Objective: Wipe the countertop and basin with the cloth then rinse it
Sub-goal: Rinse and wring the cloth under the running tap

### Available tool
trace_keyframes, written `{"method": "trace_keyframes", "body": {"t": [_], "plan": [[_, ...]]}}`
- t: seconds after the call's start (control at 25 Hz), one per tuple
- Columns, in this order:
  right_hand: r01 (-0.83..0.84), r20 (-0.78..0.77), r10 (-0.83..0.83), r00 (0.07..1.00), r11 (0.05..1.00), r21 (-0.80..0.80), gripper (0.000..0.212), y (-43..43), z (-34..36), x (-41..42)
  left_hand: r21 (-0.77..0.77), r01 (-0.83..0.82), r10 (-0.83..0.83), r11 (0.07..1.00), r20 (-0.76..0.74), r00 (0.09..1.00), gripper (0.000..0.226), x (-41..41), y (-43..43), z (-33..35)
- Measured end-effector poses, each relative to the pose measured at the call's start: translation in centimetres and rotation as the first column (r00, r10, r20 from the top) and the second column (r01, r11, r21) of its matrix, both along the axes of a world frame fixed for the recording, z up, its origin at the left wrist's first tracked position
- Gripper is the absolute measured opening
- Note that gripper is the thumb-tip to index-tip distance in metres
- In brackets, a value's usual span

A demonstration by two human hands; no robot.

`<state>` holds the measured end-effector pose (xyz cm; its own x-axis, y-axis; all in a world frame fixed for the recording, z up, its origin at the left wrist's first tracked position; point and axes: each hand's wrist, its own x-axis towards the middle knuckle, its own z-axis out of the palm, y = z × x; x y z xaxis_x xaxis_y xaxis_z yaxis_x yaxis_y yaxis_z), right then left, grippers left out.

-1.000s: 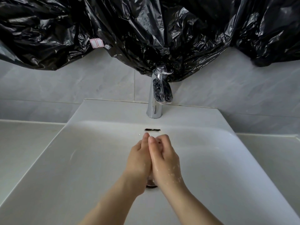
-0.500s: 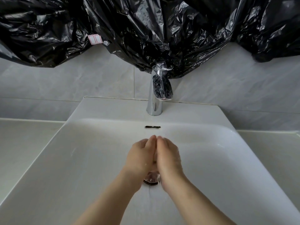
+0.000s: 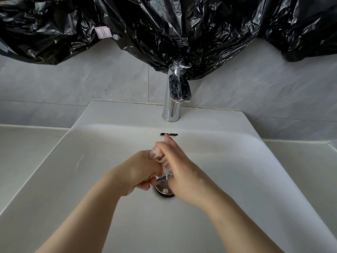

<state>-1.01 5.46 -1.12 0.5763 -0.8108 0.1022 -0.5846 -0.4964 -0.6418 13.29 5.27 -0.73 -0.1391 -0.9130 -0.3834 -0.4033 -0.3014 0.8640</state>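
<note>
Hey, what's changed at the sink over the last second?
The left hand has curled its fingers against the right hand, whose straight fingers now reach toward the dark overflow slot; before, both were pressed flat, palm to palm. The round chrome drain shows more. White ceramic basin, chrome faucet and black plastic sheeting stayed put.

left hand (image 3: 144, 168) now curled against right hand (image 3: 184, 172)

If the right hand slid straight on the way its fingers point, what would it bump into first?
The right hand would probably meet the basin's back wall at the overflow slot, below the faucet; depth is unclear.
</note>
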Motion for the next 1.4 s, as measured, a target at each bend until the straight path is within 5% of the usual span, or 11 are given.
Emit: {"method": "trace_keyframes", "body": {"t": [0.12,0.2,0.32,0.52,0.88,0.96,1.04,1.16,1.24,1.32,1.4], "plan": [[-0.072,-0.308,0.007,0.951,0.977,-0.201,0.071,0.5,-0.3,0.8,-0.009,0.24,-0.239,0.971,0.069,0.969,0.024,-0.5,0.8,0.3],[0.009,-0.397,-0.115,0.911,0.966,-0.259,0.055,0.5,0.2,1.6,-0.045,0.308,-0.279,0.95,0.31,0.909,0.018,-1.2,0.6,-0.4],[0.174,-0.515,-0.291,0.806,0.949,-0.263,0.028,0.4,0.2,2.3,-0.107,0.387,-0.151,0.916,0.8,0.581,0.021,-2.6,0.6,-1.3],[0.247,-0.538,-0.334,0.774,0.941,-0.229,0.037,0.3,-0.1,1.5,-0.179,0.221,0.002,0.959,0.782,0.623,0.009,-3.8,1.2,-1.2],[0.426,-0.402,-0.388,0.829,0.905,0.006,0.011,0.2,-0.2,0.8,-0.325,0.343,0.061,0.881,0.798,0.6,0.009,-3.4,1.1,-1.2],[0.484,-0.355,-0.409,0.84,0.861,0.154,0.004,-0.7,-0.6,0.3,-0.445,0.332,0.135,0.831,0.742,0.657,0.027,-3.5,0.8,-1.7],[0.426,-0.266,-0.346,0.9,0.83,0.36,0.022,-1.1,0.0,-0.3,-0.518,0.339,0.135,0.786,0.677,0.723,0.048,-3.1,0.3,-2.0],[0.214,0.091,-0.312,0.946,0.809,0.548,0.065,-1.1,1.3,-1.6,-0.472,0.06,0.16,0.879,0.412,0.897,0.022,-2.1,-0.3,-1.8],[0.15,0.215,-0.22,0.952,0.942,0.299,0.072,-0.8,1.5,-1.6,-0.144,-0.219,0.215,0.965,-0.041,0.976,0.008,-1.0,-0.7,-1.1],[0.109,0.006,-0.111,0.994,0.968,-0.228,0.08,-0.9,0.4,-1.0,0.206,-0.082,0.16,0.975,-0.4,0.902,0.024,0.1,-0.5,-0.4],[-0.016,-0.103,-0.047,0.994,0.842,-0.539,0.079,-1.3,-1.4,-0.3,0.309,0.165,0.056,0.937,-0.596,0.801,0.028,0.8,-0.1,0.3]]}}
